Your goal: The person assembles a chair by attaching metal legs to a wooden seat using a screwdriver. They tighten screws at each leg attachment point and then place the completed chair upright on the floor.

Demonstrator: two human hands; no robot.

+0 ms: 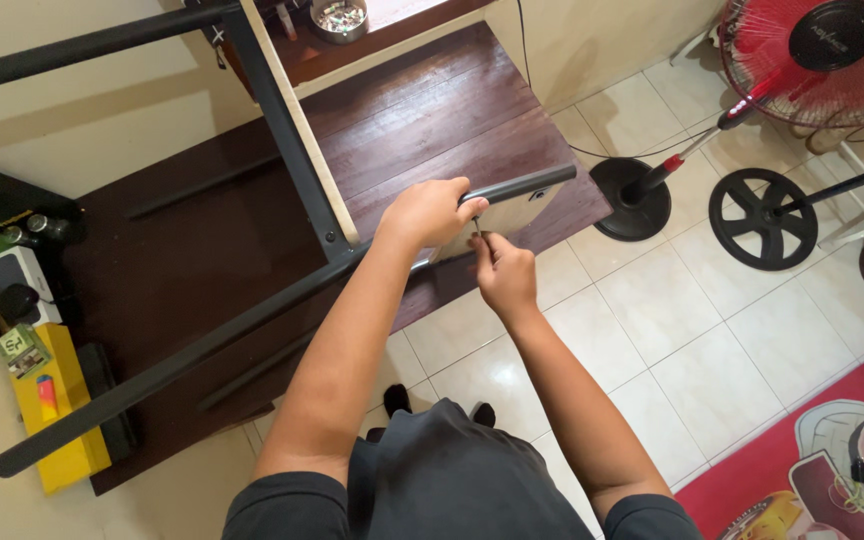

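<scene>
1. Left hand (430, 212): grip closed over the top of a dark metal frame bar (517, 185), fingers curled around it, just above a pale flat panel (514, 212) fixed under the bar.
2. Right hand (504, 272): grip pinched tight on a small thin metal tool (478, 226), probably a hex key, whose tip meets the frame just below the left hand's fingers.
3. Frame bar and panel: they sit over the right edge of a dark wooden board (432, 110) lying on the tiled floor (672, 340); further dark bars (282, 130) cross the board.
4. Round metal bowl (339, 17), top edge: holds small mixed pieces, too small to tell apart.
5. Yellow box (57, 420), far left: a small carton (20, 348) and an orange item lie on it.
6. Red standing fan (822, 50), upper right, with its round black base (632, 198) on the floor.
</scene>
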